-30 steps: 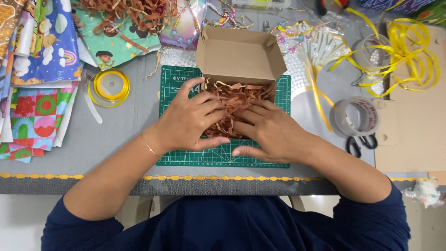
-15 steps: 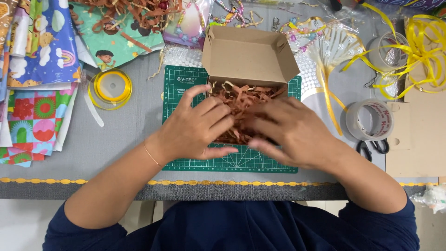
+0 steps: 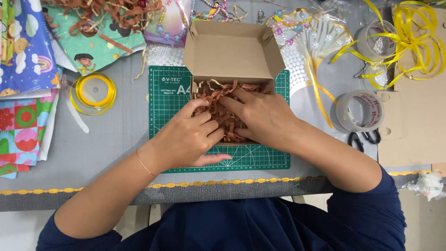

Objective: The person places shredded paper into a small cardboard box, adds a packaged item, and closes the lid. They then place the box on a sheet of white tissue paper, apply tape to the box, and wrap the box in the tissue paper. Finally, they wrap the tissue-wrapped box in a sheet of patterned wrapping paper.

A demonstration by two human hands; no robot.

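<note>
- Where the green cutting mat (image 3: pixel 167 109) covers the middle of the grey counter (image 3: pixel 111 139), a small cardboard box (image 3: pixel 232 51) sits on it with its lid flipped open toward the far edge.
- Brown shredded paper (image 3: pixel 218 95) fills the box, with a few strands curling over the near rim.
- Left hand (image 3: pixel 190 137) lies palm down on the shreds at the box's near left corner, fingers loosely spread and pressing in, thumb stretched flat on the mat; it clamps on nothing that can be seen.
- Right hand (image 3: pixel 262 116) lies palm down on the shreds just beside it, fingers apart and pointing left across the filling, their tips dug into the paper.
- Both hands touch the filling and nearly meet over the box's middle.
- A thin bracelet (image 3: pixel 145 163) circles the left wrist.
- Left of the mat stands a spool of yellow ribbon (image 3: pixel 93 90), and beyond it lie sheets of patterned wrapping paper (image 3: pixel 28 60).
- More brown shreds (image 3: pixel 111 14) are heaped at the far left, near a string of beads (image 3: pixel 213 11).
- Right of the box sit a roll of clear tape (image 3: pixel 358 111), black scissors (image 3: pixel 364 138) just in front of it, and loose yellow ribbon curls (image 3: pixel 411 32) farther back.
</note>
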